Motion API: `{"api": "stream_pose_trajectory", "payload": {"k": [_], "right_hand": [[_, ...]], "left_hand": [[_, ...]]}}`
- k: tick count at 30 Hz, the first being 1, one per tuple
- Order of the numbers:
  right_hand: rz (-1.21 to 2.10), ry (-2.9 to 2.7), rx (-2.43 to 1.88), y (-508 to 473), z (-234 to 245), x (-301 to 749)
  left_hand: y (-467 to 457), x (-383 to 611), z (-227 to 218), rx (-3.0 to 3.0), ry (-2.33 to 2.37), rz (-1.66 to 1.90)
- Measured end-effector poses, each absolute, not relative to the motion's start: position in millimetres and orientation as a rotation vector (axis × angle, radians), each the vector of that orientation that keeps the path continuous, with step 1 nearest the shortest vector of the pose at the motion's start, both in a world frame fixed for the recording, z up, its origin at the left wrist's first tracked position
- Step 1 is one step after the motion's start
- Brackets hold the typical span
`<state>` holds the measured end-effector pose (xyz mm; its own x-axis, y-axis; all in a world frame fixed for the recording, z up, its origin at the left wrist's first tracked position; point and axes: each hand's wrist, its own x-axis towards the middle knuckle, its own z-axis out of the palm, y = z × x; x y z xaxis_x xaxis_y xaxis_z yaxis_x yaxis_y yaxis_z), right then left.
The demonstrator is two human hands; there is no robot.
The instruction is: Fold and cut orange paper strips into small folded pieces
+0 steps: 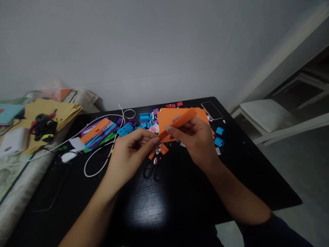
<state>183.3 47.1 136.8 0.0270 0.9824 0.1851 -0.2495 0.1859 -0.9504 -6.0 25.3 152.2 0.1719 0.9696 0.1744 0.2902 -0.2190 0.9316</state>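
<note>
A narrow folded strip of orange paper point(180, 122) is held up between my two hands, slanting upward to the right. My left hand point(135, 147) pinches its lower left end between thumb and fingers. Farther along, my right hand point(199, 139) grips the strip with the thumb on the near side and the fingers behind it. Beneath and behind lie larger orange sheets point(166, 118) on the black table. Black-handled scissors point(153, 168) rest just below my left fingertips, their blades partly hidden. Small cut orange pieces point(163, 149) lie beside them.
Blue cut pieces point(125, 129) and a stack of coloured paper strips point(99, 132) lie to the left, near a looping white cable point(88, 175) and white mouse point(69, 156). A phone point(212, 110) sits at the back right. A white chair point(267, 111) stands beyond the table.
</note>
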Motion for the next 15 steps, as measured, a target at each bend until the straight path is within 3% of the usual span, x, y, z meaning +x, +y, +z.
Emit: {"api": "stream_pose_trajectory", "payload": {"k": [5,15], "right_hand": [[1.279,-1.261,-0.906,45.4,135.8,181.9],[1.173,-1.17,-0.945,45.0,140.8,186.0]], "left_hand": [[25.0,-4.6,150.7,1.692,1.221,1.111],[24.3,-10.1,153.0,1.671,1.221,1.048]]}}
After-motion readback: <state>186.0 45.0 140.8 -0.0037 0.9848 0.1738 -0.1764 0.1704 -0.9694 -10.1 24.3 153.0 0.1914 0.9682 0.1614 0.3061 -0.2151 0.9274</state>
